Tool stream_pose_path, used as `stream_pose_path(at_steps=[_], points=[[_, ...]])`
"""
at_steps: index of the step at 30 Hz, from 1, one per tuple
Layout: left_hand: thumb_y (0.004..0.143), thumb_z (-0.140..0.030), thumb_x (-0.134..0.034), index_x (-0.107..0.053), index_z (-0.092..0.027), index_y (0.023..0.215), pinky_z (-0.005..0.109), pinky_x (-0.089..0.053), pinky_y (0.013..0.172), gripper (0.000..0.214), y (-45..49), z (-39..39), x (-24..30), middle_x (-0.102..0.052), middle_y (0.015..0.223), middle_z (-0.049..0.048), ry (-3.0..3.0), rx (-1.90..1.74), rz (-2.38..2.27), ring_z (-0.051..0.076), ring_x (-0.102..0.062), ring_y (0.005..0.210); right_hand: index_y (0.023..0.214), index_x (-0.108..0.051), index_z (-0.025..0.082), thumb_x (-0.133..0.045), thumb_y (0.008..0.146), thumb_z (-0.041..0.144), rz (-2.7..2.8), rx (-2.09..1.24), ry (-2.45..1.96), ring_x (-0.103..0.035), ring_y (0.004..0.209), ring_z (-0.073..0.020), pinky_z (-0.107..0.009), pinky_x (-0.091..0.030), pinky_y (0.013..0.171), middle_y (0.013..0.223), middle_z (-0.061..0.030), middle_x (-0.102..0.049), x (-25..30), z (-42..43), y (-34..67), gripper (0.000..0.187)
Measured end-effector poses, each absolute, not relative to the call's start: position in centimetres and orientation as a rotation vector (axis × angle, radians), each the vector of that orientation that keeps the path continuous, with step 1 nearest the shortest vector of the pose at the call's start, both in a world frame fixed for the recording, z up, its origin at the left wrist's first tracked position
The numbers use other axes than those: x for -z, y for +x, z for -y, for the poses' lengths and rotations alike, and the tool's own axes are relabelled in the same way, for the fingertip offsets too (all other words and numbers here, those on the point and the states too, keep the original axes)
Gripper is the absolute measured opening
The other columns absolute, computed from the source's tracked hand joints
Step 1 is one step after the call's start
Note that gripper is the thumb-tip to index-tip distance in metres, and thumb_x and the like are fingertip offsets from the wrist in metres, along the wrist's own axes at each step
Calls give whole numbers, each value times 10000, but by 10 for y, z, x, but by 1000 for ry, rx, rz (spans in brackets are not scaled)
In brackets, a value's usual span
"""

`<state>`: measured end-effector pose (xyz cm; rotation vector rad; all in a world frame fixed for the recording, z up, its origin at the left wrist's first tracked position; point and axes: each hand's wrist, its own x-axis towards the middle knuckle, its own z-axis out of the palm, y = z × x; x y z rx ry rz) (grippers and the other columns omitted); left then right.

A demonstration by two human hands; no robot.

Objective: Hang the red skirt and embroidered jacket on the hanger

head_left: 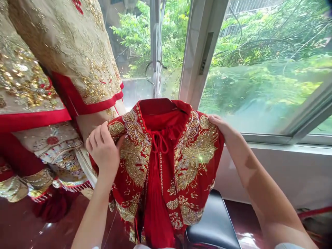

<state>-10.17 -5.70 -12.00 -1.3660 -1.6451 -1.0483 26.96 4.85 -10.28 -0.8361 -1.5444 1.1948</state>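
A red jacket (195, 166) with gold embroidery and beaded edges hangs upright in front of me on a hanger, whose metal hook (153, 77) rises above the collar. Inside its open front is a red inner garment (157, 207) tied with a thin bow at the neck. My left hand (105, 145) is closed round the jacket's shoulder on the left side, thumb in front. On the opposite shoulder, my right hand (220, 126) grips the cloth near a round gold motif; most of its fingers are hidden behind the fabric.
Cream garments (95, 69) with gold sequins and red borders hang at the left. Behind the jacket are sliding windows (259, 86) with a sill (285, 148). A black padded seat (215, 221) stands below, on a dark red shiny floor (33, 228).
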Motion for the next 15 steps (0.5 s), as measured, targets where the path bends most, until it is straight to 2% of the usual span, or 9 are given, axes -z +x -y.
stream_pose_path(at_steps=[1, 3, 6, 8, 10, 12, 15], points=[[885, -556, -472, -438, -101, 1371, 469, -334, 1050, 667, -103, 60, 117, -536, 1328, 207, -1388, 1062, 1662, 344, -482, 1230, 807, -759, 209, -766, 571, 623, 1545, -1195, -834, -661, 621, -208, -300, -512, 588, 795, -116, -735, 100, -48, 270, 477], [840, -569, -532, -479, -147, 1344, 466, -368, 1031, 660, -114, 64, 101, -579, 1277, 173, -1540, 1080, 1746, 335, -514, 1193, 951, -760, 246, -824, 558, 497, 1617, -1123, -791, -683, 739, -200, -283, -528, 665, 916, -96, -745, 89, -45, 271, 471], [768, -530, -620, -591, -213, 1198, 402, -460, 930, 535, -150, 57, 68, -666, 1109, 81, -2064, 1177, 1855, 253, -607, 1019, 1089, -720, 296, -837, 573, 302, 1789, -995, -750, -678, 881, -172, -268, -528, 779, 1041, -44, -730, 73, -34, 270, 529], [727, -472, -658, -605, -191, 1156, 356, -484, 883, 515, -172, 45, 54, -673, 1098, 60, -2482, 1302, 1862, 200, -615, 964, 1048, -735, 275, -824, 580, 297, 1838, -1011, -769, -681, 837, -177, -289, -539, 756, 989, -46, -737, 70, -29, 267, 476], [693, -482, -665, -617, -161, 1129, 340, -504, 839, 544, -182, 35, 53, -690, 1046, 65, -2720, 1413, 1919, 191, -630, 904, 1032, -740, 260, -812, 593, 357, 1797, -1086, -763, -683, 784, -188, -309, -546, 717, 947, -63, -742, 73, -26, 263, 455], [669, -536, -669, -649, -145, 1050, 341, -514, 809, 545, -178, 32, 64, -703, 951, 70, -2575, 1506, 1964, 211, -641, 849, 1022, -740, 257, -805, 602, 413, 1723, -1167, -744, -686, 757, -192, -315, -544, 698, 940, -80, -743, 79, -29, 261, 453], [720, -573, -639, -658, -156, 1000, 370, -490, 845, 503, -158, 38, 89, -693, 936, 90, -1907, 1488, 1844, 262, -635, 895, 931, -751, 224, -800, 571, 523, 1693, -1275, -792, -672, 665, -191, -331, -537, 668, 894, -109, -741, 81, -40, 265, 470]])
